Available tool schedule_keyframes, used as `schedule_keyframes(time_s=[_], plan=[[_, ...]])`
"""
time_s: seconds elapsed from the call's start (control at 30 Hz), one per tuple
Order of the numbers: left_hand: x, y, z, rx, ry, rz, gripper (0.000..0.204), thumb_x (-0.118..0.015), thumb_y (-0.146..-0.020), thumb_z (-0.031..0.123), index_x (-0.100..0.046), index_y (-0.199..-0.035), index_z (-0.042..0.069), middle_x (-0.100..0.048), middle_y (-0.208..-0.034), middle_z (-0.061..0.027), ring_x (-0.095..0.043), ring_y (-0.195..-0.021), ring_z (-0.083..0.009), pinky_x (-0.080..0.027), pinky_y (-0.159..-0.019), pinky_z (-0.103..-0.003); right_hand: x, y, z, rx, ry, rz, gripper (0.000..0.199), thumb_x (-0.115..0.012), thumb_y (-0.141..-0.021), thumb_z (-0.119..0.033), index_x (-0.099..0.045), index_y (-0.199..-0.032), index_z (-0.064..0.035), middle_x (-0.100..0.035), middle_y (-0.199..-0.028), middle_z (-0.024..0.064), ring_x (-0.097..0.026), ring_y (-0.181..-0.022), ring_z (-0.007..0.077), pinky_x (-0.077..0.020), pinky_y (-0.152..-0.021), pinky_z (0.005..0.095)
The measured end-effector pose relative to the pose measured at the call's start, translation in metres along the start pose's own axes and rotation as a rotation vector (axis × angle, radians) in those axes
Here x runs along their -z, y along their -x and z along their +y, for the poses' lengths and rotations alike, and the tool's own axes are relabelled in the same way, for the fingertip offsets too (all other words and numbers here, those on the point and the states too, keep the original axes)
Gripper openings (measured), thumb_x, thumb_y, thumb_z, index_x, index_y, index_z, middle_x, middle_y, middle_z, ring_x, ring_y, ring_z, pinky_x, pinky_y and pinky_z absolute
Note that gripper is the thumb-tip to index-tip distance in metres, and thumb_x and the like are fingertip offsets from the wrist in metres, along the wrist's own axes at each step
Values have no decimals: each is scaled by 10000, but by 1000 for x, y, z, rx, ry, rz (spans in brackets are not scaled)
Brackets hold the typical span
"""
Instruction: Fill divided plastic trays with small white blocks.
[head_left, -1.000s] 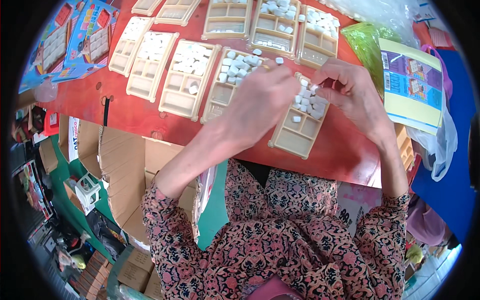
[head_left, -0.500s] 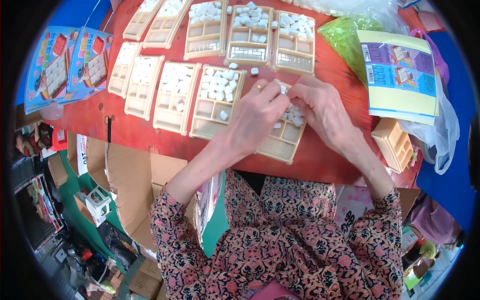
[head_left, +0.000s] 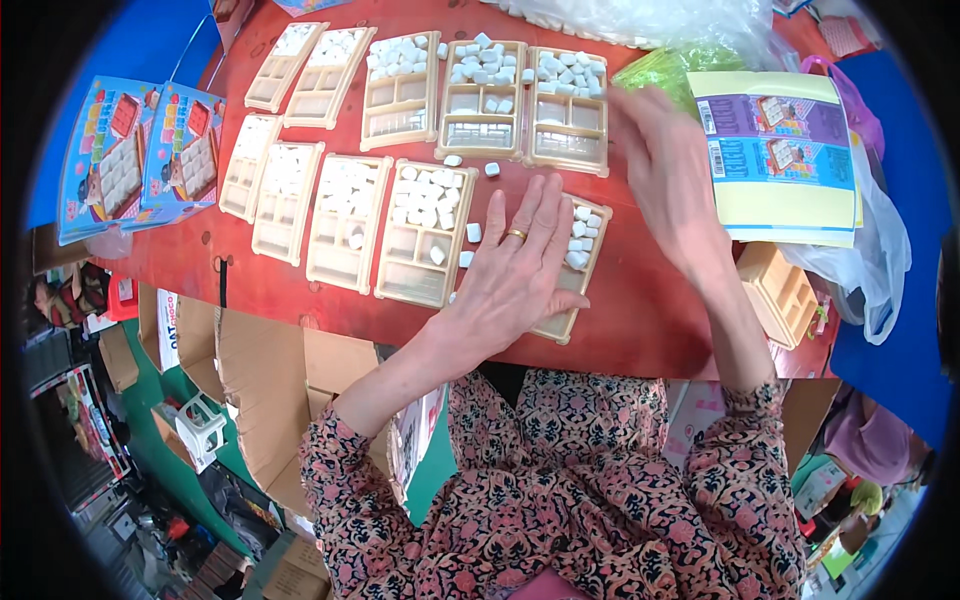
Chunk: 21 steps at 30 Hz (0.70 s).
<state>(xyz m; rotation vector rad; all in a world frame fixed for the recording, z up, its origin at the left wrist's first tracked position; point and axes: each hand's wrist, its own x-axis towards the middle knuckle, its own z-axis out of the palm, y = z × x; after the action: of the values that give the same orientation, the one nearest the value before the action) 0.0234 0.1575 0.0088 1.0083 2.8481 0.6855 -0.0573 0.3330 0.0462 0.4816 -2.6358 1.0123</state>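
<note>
My left hand lies flat and open, fingers stretched, over a cream compartment tray at the front right of the table. Much of that tray is hidden under the palm; small white blocks show in its right side. A few loose white blocks lie on the red tabletop beside the hand. My right hand is in the air to the right, between the far-right tray and a printed sheet. Motion smears its fingers, so whether it holds anything cannot be told.
Two rows of similar trays with white blocks fill the left and middle of the red table. Printed blue boxes stand at the left. Stacked cream trays and clear plastic bags sit at the right; cardboard is below.
My hands have parted. The left now lies flat across the front tray, and the right has lifted away toward the far right. The view has shifted slightly.
</note>
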Motion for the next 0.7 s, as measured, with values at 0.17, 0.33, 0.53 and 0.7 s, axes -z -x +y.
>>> schedule_keyframes(time_s=[0.17,0.33,0.53,0.7], plan=[[21,-23,-15,11,-32,91,838,-663,-779,401,-321,-1335,-125,-265,-1427,-316,-265,-1352,-418,-229,-1074,-565,-32,-17,43,53,-88,-81,431,-526,-898,-118,-365,-1231,101,-451,-1173,299,-436,-1115,463,-415,-878,471],[48,-69,-78,59,-281,256,689,-572,-888,296,-291,-1356,-124,-293,-1429,-296,-285,-1345,-412,-253,-1071,-557,-48,-7,39,99,176,-171,581,-473,-959,-302,-293,-1337,102,-291,-1401,327,-251,-1336,470,-267,-1066,556],[36,-90,-131,15,-358,118,681,-445,-945,416,-288,-1385,-79,-262,-1472,-240,-271,-1369,-356,-210,-1106,-520,-49,-9,27,111,264,-115,625,-474,-950,-353,-299,-1370,77,-275,-1450,268,-257,-1356,412,-241,-1072,563],[31,-91,-124,-49,-379,98,662,-405,-955,436,-292,-1396,-45,-268,-1481,-208,-272,-1375,-319,-182,-1120,-504,-58,-15,39,229,360,-162,632,-466,-943,-373,-326,-1371,70,-294,-1453,248,-257,-1369,374,-227,-1081,554]])
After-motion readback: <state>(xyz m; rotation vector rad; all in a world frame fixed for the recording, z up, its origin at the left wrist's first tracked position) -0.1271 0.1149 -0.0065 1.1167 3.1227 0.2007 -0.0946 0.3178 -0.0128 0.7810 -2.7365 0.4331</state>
